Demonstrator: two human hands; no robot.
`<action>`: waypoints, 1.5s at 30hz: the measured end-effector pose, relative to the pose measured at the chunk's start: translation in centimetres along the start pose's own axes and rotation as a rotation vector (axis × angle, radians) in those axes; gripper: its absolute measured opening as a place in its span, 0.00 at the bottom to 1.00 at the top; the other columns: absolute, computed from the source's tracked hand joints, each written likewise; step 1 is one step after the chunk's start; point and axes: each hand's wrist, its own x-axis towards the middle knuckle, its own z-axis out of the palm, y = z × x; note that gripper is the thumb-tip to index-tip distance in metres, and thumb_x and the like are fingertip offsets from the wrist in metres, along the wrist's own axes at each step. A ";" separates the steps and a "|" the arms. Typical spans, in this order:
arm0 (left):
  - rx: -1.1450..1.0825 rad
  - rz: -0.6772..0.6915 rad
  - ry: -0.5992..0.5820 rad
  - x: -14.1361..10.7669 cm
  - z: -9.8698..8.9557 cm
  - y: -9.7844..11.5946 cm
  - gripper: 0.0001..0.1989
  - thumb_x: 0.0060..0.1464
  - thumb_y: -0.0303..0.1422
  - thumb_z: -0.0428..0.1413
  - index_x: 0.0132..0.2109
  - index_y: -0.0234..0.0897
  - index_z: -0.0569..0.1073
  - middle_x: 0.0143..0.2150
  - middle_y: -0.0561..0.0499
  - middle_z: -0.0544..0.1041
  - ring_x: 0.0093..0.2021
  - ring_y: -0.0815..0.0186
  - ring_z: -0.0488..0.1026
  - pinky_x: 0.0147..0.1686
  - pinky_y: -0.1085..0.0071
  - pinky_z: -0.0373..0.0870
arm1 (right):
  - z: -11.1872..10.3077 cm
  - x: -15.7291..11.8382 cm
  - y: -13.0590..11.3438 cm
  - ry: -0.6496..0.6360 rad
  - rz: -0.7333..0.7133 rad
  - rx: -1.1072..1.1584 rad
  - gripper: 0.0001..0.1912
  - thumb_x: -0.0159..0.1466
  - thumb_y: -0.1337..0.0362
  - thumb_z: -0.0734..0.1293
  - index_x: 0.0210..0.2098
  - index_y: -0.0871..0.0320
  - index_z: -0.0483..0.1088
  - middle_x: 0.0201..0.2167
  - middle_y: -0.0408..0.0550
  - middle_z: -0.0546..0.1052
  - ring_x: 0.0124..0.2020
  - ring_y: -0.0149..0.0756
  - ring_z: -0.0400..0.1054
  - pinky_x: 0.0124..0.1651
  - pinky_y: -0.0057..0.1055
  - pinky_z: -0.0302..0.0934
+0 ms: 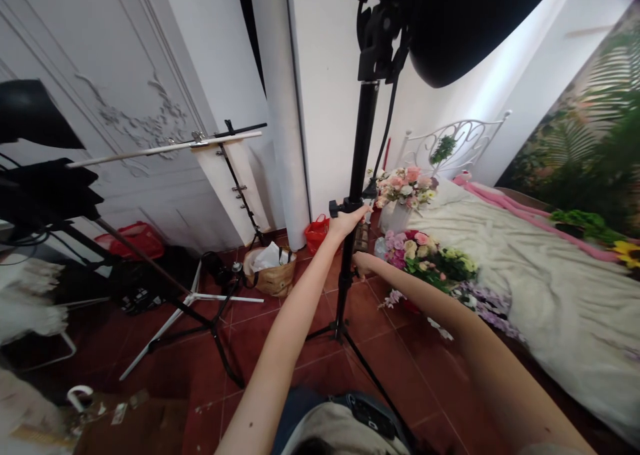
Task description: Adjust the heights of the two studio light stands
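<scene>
From here I see my left hand [347, 222] clenched around the pole of a black light stand [361, 135], just beside its locking knob [334, 208]. My right hand [364, 263] curls near the pole, lower down; I cannot tell whether it grips. The pole's long axis runs nearly upright to a softbox [465, 28], its tripod standing on the red tile floor [400, 388] near the bed [550, 308].

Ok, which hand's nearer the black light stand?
Left hand: it's at the pole of the black light stand, by the black knob. Right hand is lower, just right of the pole; contact unclear.
</scene>
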 end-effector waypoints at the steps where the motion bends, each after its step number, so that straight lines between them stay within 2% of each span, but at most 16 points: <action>1: -0.003 -0.006 0.001 0.0 0.0 0.0 0.17 0.44 0.41 0.58 0.17 0.35 0.67 0.16 0.54 0.68 0.19 0.73 0.65 0.25 0.74 0.64 | 0.2 -0.6 0.5 -0.051 -0.046 -0.024 0.06 0.48 0.73 0.72 0.26 0.59 0.74 0.23 0.42 0.75 0.30 0.33 0.67 0.36 0.24 0.56; 4: -0.004 -0.003 0.003 0.0 0.1 0.1 0.17 0.44 0.41 0.58 0.17 0.35 0.67 0.16 0.53 0.68 0.18 0.72 0.65 0.24 0.73 0.64 | 1.1 -2.7 2.0 -0.135 -0.304 -0.170 0.08 0.52 0.75 0.69 0.30 0.58 0.73 0.29 0.47 0.76 0.35 0.36 0.67 0.39 0.28 0.53; 6: -0.005 0.001 0.009 0.1 0.1 0.2 0.17 0.44 0.42 0.58 0.17 0.35 0.68 0.16 0.53 0.68 0.18 0.72 0.65 0.24 0.73 0.64 | 2.1 -4.2 3.0 -0.059 -0.433 -0.266 0.08 0.60 0.72 0.63 0.36 0.58 0.72 0.32 0.51 0.76 0.39 0.39 0.65 0.42 0.32 0.51; 7: -0.001 -0.003 0.013 0.1 0.1 0.1 0.17 0.44 0.42 0.58 0.17 0.36 0.68 0.16 0.53 0.68 0.19 0.72 0.65 0.24 0.73 0.64 | 2.7 -4.9 3.4 0.008 -0.440 -0.293 0.09 0.63 0.70 0.60 0.38 0.57 0.72 0.33 0.52 0.75 0.40 0.40 0.64 0.43 0.33 0.50; 11: -0.004 -0.019 0.032 0.3 0.3 -0.2 0.16 0.43 0.42 0.58 0.18 0.36 0.69 0.17 0.53 0.68 0.19 0.73 0.65 0.23 0.74 0.64 | 5.7 -7.0 4.0 0.217 -0.276 -0.308 0.12 0.66 0.68 0.56 0.37 0.56 0.71 0.33 0.52 0.73 0.39 0.41 0.60 0.44 0.37 0.46; 16: 0.001 -0.076 0.096 0.1 0.6 0.1 0.16 0.43 0.41 0.58 0.17 0.36 0.68 0.17 0.53 0.69 0.18 0.72 0.65 0.22 0.73 0.63 | 9.0 -8.2 2.4 0.491 0.071 -0.180 0.09 0.64 0.68 0.58 0.36 0.56 0.70 0.31 0.51 0.72 0.38 0.42 0.58 0.44 0.38 0.44; 19: -0.007 -0.080 0.118 -0.1 0.7 0.4 0.14 0.42 0.40 0.58 0.18 0.36 0.69 0.17 0.53 0.69 0.18 0.72 0.65 0.23 0.73 0.64 | 9.9 -8.2 1.7 0.576 0.185 -0.122 0.10 0.64 0.69 0.57 0.36 0.57 0.69 0.31 0.51 0.71 0.37 0.42 0.58 0.44 0.38 0.45; 25: 0.007 -0.047 0.134 0.4 0.8 -0.3 0.12 0.43 0.40 0.58 0.22 0.36 0.71 0.18 0.53 0.70 0.20 0.70 0.67 0.24 0.72 0.65 | 9.0 -7.4 2.3 0.449 0.108 -0.129 0.09 0.61 0.70 0.59 0.38 0.58 0.69 0.35 0.53 0.72 0.41 0.45 0.60 0.46 0.39 0.48; 28: 0.020 -0.051 0.121 0.6 0.7 -0.6 0.12 0.44 0.40 0.58 0.22 0.36 0.71 0.18 0.53 0.70 0.19 0.70 0.67 0.25 0.71 0.65 | 7.6 -6.6 3.0 0.310 -0.070 -0.130 0.16 0.58 0.73 0.60 0.45 0.59 0.68 0.45 0.56 0.71 0.47 0.45 0.60 0.48 0.38 0.52; 30: 0.007 -0.040 0.112 0.6 0.7 -0.5 0.12 0.44 0.39 0.58 0.21 0.35 0.71 0.17 0.53 0.69 0.19 0.70 0.67 0.26 0.70 0.65 | 6.8 -6.0 3.6 0.203 -0.225 -0.100 0.21 0.58 0.75 0.59 0.50 0.57 0.67 0.52 0.54 0.70 0.52 0.43 0.60 0.51 0.36 0.53; 32: -0.009 -0.017 0.110 0.5 0.8 -0.3 0.12 0.45 0.38 0.58 0.20 0.36 0.70 0.17 0.53 0.69 0.19 0.70 0.67 0.26 0.70 0.66 | 6.4 -5.7 4.1 0.139 -0.314 -0.081 0.25 0.59 0.75 0.57 0.54 0.56 0.64 0.57 0.51 0.67 0.55 0.39 0.60 0.54 0.36 0.52; 34: -0.009 -0.003 0.108 0.4 0.8 -0.2 0.13 0.45 0.38 0.58 0.20 0.36 0.70 0.17 0.52 0.69 0.19 0.70 0.67 0.25 0.71 0.65 | 6.6 -5.9 4.1 0.149 -0.303 -0.098 0.28 0.60 0.76 0.56 0.59 0.55 0.59 0.61 0.51 0.63 0.58 0.37 0.58 0.59 0.39 0.48; 37: 0.004 -0.019 0.101 0.4 0.8 -0.1 0.13 0.45 0.38 0.58 0.19 0.36 0.70 0.18 0.52 0.70 0.20 0.70 0.67 0.25 0.70 0.65 | 7.8 -6.9 3.5 0.274 -0.145 -0.146 0.33 0.61 0.75 0.54 0.65 0.54 0.49 0.66 0.52 0.53 0.63 0.38 0.52 0.64 0.45 0.37; 39: 0.006 -0.035 0.101 0.5 0.8 -0.1 0.14 0.45 0.37 0.58 0.18 0.35 0.70 0.17 0.51 0.69 0.20 0.69 0.67 0.26 0.69 0.66 | 8.8 -7.6 2.8 0.329 -0.061 -0.158 0.35 0.61 0.75 0.54 0.66 0.54 0.44 0.67 0.53 0.48 0.64 0.40 0.49 0.64 0.49 0.34; 41: 0.004 -0.039 0.105 0.5 0.8 -0.2 0.13 0.46 0.36 0.58 0.18 0.35 0.70 0.17 0.51 0.69 0.20 0.68 0.68 0.27 0.68 0.67 | 9.6 -8.1 2.3 0.329 -0.040 -0.142 0.36 0.60 0.76 0.53 0.67 0.54 0.42 0.67 0.54 0.46 0.65 0.40 0.48 0.64 0.49 0.37; 45: -0.003 -0.008 0.093 0.5 0.8 -0.5 0.13 0.46 0.37 0.58 0.21 0.35 0.72 0.18 0.51 0.70 0.20 0.68 0.68 0.26 0.69 0.67 | 9.7 -8.6 2.0 0.274 -0.065 -0.073 0.37 0.59 0.76 0.54 0.66 0.55 0.44 0.67 0.55 0.46 0.63 0.42 0.52 0.57 0.40 0.53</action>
